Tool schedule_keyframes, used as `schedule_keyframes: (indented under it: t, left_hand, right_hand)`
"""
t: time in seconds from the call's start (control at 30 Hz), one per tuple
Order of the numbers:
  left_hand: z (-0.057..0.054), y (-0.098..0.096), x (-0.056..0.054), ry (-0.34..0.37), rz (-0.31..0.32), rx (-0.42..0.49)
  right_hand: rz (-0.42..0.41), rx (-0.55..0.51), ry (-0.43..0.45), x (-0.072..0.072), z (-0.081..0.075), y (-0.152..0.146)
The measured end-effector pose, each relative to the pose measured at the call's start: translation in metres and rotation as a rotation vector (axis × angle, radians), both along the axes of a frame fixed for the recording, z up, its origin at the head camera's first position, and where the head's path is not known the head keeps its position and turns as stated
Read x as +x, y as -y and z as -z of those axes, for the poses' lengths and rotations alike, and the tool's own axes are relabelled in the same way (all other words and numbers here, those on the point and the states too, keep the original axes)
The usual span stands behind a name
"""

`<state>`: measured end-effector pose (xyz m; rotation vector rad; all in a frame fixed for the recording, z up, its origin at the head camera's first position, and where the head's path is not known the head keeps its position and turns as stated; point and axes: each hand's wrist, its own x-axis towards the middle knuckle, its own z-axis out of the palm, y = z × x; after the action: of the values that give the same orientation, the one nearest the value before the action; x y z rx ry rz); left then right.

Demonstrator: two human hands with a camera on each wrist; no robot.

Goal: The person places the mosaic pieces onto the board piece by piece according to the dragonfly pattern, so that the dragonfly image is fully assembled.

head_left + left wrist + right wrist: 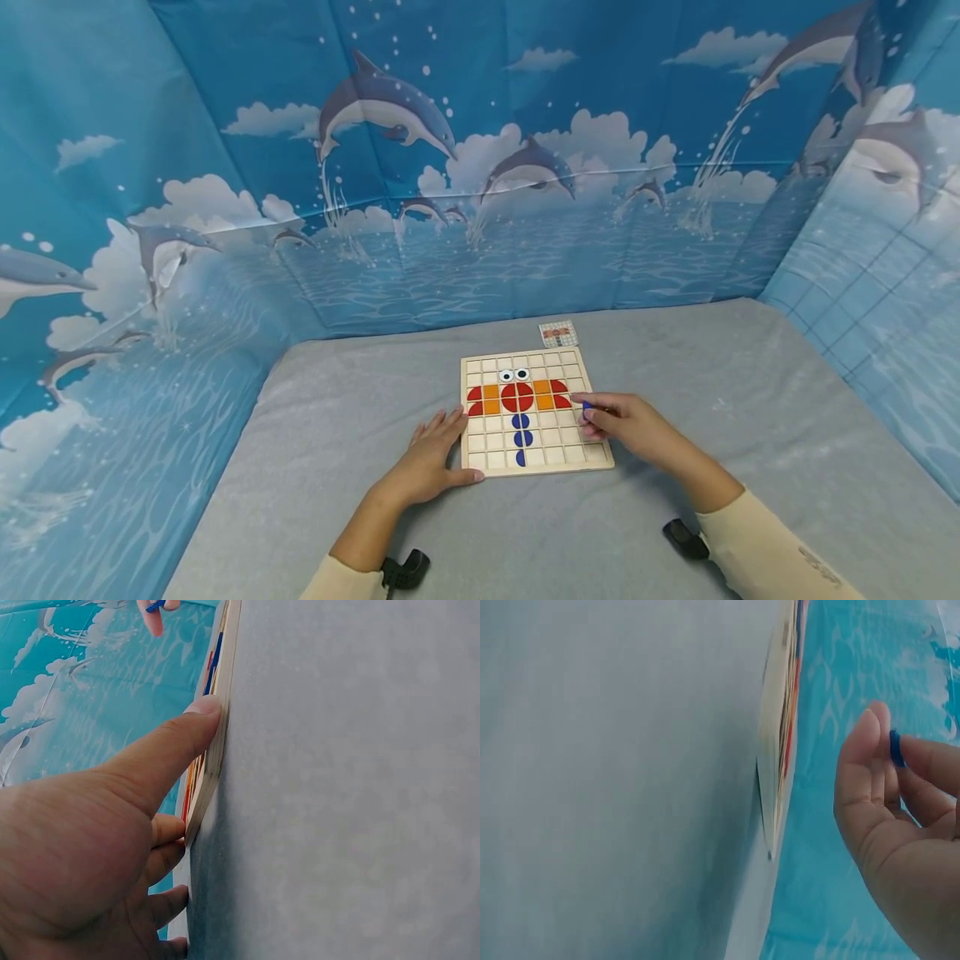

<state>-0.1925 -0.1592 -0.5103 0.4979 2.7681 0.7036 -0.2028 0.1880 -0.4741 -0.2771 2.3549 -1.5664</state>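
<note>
A square wooden grid board [555, 458] lies on the grey cloth. Its cells hold red quarter-round pieces [517, 397], orange squares [543, 394], two eye pieces [514, 376] and a column of blue pieces [522, 438] down the middle. My left hand [431, 461] rests at the board's lower left corner, thumb on the near edge and fingers spread along the left side. Over the board's right edge, my right hand [618, 421] pinches a small blue piece [897, 748] between thumb and fingers, raised above the surface. The piece's full shape is hidden by the fingers.
A small pattern card [558, 334] showing a similar figure lies just beyond the board's far edge. Grey cloth [337, 433] covers the surface. A blue dolphin-print curtain [480, 167] stands behind and at both sides. Dark wrist devices [406, 570] sit at both sleeves.
</note>
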Motion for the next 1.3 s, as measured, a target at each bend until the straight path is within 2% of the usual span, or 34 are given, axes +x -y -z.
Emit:
schedule_keyframes:
  t: [0.23, 0.5, 0.73, 0.97, 1.3]
  left_hand:
    - [0.001, 0.0, 0.001, -0.002, -0.001, -0.003]
    - [0.0, 0.0, 0.001, 0.002, 0.001, 0.001]
    - [-0.001, 0.0, 0.002, 0.003, 0.005, 0.01]
    - [0.0, 0.0, 0.0, 0.005, 0.007, 0.0]
    - [-0.002, 0.0, 0.0, 0.001, 0.009, -0.004]
  right_hand:
    - [-0.045, -0.049, -0.022, 0.003, 0.004, 0.018]
    - [-0.056, 0.032, 0.009, 0.004, 0.006, 0.036]
    - [-0.097, 0.031, 0.019, 0.005, 0.01, 0.046]
    - [-0.172, 0.137, -0.098, 0.004, 0.012, 0.054]
    - [-0.164, 0.223, -0.167, 0.002, 0.019, 0.066]
